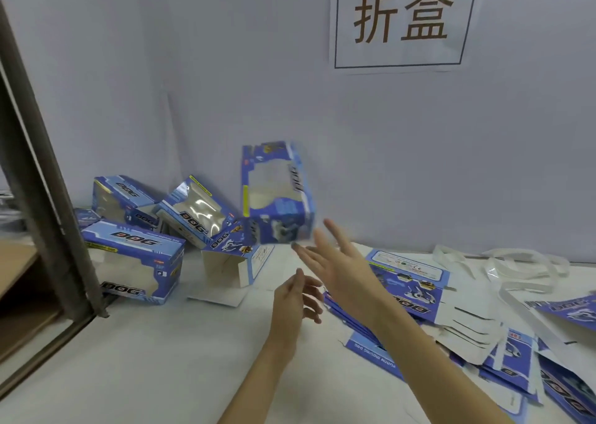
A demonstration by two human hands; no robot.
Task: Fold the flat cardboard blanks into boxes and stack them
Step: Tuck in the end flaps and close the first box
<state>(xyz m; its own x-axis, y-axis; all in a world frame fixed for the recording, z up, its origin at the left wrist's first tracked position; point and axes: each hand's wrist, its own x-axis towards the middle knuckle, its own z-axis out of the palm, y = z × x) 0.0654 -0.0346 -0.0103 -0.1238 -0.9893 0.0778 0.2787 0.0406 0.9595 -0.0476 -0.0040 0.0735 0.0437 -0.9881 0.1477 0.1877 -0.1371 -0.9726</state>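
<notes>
Right hand [335, 262]: arm stretched forward over the table [161, 359], fingers straight and spread, gripping nothing. Its fingertips lie just below the folded box [277, 194]; contact cannot be told (motion blur there).

Left hand [295, 297]: raised lower and nearer, fingers loosely extended, also empty.

The folded box is blue and white with a clear window and "DOG" lettering, standing on end and tilted, above the pile at the wall [225, 84].

Count: five other folded boxes [135, 262] lie jumbled at back left, one with its end open towards the camera; a sixth may be half hidden behind the post. Flat blanks [416, 294] are heaped at right, overlapping, number not countable. One sign [403, 20] hangs on the wall.
</notes>
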